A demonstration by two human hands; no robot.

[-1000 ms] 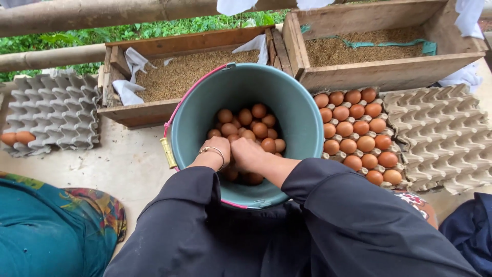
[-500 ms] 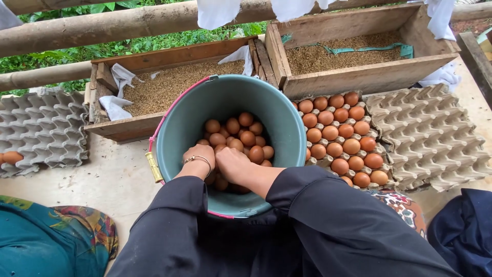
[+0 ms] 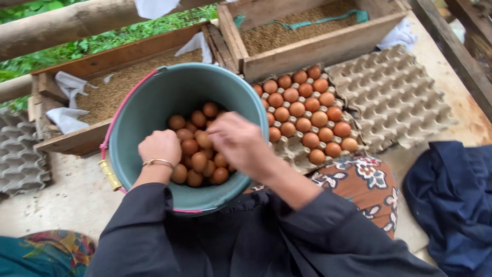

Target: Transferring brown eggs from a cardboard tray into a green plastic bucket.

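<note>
Both hands reach into the teal bucket (image 3: 169,92) at the person's lap: left hand (image 3: 160,147) curled down on brown eggs (image 3: 197,149), right hand (image 3: 240,142) blurred, grip unclear, nearer the part-filled egg tray (image 3: 294,151) beside the bucket.

Bare concrete floor (image 3: 66,200), wooden rail (image 3: 77,23) (greenery (image 3: 97,43) behind), soft daylight.

A teal bucket (image 3: 154,110) with a pink rim is being held between the knees, and brown eggs (image 3: 197,146) are being reached for inside it. The left hand (image 3: 160,147), ringed by a thin bracelet, is being pressed down onto the eggs; the right hand (image 3: 237,141) is being held blurred above them, its grasp unclear. Just right of the bucket, a grey pulp egg tray (image 3: 400,97) is being filled with rows of eggs, below two wooden feed boxes (image 3: 312,48).
</note>
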